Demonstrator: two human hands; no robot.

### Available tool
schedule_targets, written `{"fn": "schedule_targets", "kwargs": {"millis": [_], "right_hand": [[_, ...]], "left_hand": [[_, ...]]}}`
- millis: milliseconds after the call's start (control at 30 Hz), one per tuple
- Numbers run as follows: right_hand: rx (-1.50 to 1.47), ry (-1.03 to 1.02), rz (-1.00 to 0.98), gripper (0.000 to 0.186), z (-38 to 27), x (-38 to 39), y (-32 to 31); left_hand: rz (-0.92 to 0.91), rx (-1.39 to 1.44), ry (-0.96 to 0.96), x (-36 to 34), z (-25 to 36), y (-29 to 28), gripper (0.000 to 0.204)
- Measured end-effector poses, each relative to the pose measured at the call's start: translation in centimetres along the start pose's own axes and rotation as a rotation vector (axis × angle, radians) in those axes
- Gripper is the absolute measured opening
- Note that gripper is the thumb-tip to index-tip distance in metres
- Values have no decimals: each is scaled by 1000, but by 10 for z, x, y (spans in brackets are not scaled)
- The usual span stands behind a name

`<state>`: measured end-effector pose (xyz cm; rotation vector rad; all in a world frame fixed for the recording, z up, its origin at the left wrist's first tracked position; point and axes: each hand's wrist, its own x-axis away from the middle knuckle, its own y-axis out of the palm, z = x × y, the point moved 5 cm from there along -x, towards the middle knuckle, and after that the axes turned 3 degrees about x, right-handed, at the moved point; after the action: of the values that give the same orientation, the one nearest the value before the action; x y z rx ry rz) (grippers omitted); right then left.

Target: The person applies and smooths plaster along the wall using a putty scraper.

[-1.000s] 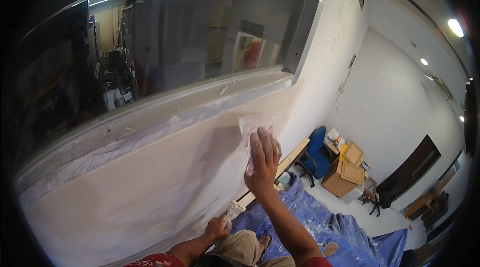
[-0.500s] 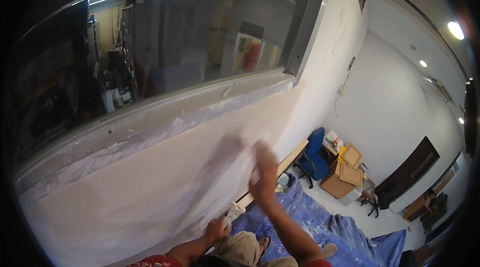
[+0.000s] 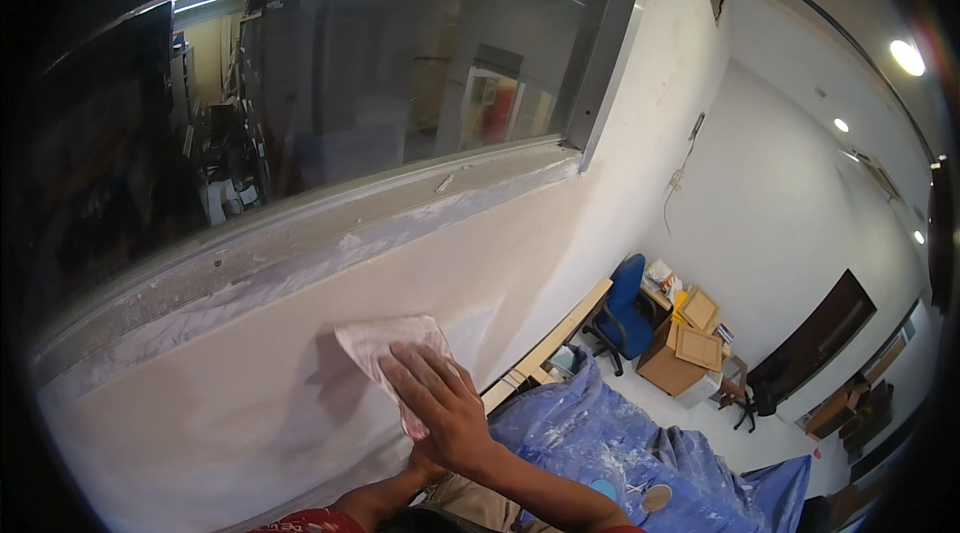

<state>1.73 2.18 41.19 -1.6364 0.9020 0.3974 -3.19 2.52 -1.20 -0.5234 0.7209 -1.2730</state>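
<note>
Against the pale plastered wall (image 3: 250, 403), below the window ledge, my right hand (image 3: 440, 398) holds a pinkish sheet of sandpaper (image 3: 375, 335) whitened with dust. Its fingers lie together over the sheet's right part, and the left edge of the sheet sticks out past them. A shadow falls on the wall just left of the sheet. Low down, my left hand (image 3: 427, 465) is mostly hidden behind my right hand and wrist; its fingers and anything in them do not show.
Above the wall is a dusty window ledge (image 3: 300, 238) under dark glass (image 3: 350, 83). A crumpled blue sheet (image 3: 600, 433), spotted white, covers the floor to the right, with a round lid-like disc (image 3: 657, 498) on it. Farther off stand a blue office chair (image 3: 628, 313) and cardboard boxes (image 3: 672, 361).
My right hand has moved left and down, from a blurred raised position, onto the wall with the sandpaper now showing. The whitish crumpled piece by my left hand is no longer visible.
</note>
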Motion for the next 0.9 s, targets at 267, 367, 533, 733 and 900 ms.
{"fn": "schedule_targets", "kwargs": {"millis": [267,367,533,733,900], "right_hand": [[491,-54,474,61,136,-27,-53],[516,-101,479,60,144,-42,-50],[357,-200,193,61,127,4,15],[192,129,493,57,169,11,-26],[-125,472,732,60,262,-38,-100]], "left_hand": [[46,-7,25,-8,16,-8,52],[62,12,56,-10,10,-1,51],[23,7,36,-7,14,-4,48],[69,0,53,-5,16,-5,50],[5,20,17,-11,14,1,52]]}}
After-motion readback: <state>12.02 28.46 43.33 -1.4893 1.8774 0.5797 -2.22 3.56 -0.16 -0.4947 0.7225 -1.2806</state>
